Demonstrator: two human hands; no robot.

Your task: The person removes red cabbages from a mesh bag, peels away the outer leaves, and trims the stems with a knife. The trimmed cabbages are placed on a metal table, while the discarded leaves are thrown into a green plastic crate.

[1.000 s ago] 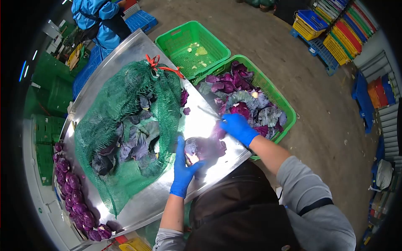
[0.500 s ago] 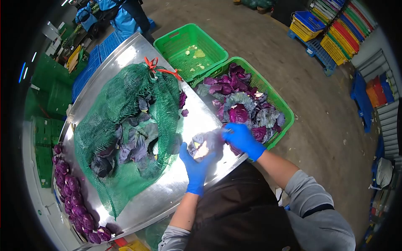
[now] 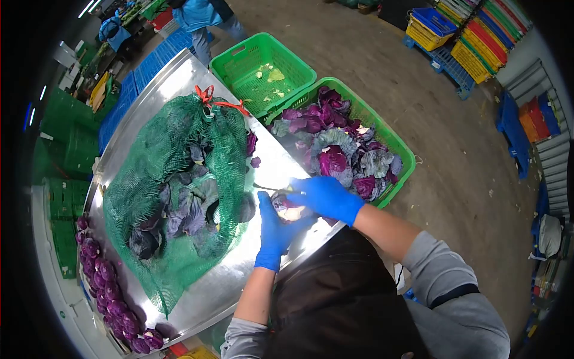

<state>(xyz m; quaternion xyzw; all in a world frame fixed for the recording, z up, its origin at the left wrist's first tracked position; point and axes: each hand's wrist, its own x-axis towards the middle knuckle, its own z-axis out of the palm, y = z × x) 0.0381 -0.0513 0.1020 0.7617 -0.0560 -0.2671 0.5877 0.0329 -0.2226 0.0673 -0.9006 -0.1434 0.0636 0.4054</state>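
Note:
My left hand [image 3: 275,230], in a blue glove, grips a red cabbage [image 3: 288,209] low over the metal table, its pale cut base showing. My gloved right hand [image 3: 327,198] is closed at the cabbage's upper right. From it a thin dark knife blade [image 3: 267,188] points left across the top of the cabbage; the handle is hidden in the fingers. Left of my hands lies a green mesh sack [image 3: 149,161], tied with red string [image 3: 205,94] and torn open over more dark-leaved cabbages [image 3: 188,209].
Trimmed purple heads [image 3: 110,290] line the left edge of the metal table [image 3: 197,305]. Beyond its right edge, one green crate [image 3: 412,161] holds cabbage leaves and another green crate [image 3: 239,57] holds a few scraps. A person in blue [image 3: 194,17] stands behind the table.
My right hand has come left onto the cabbage, bringing the knife over its top. My left hand still holds the cabbage. The person in the back has shifted, and my view has moved slightly.

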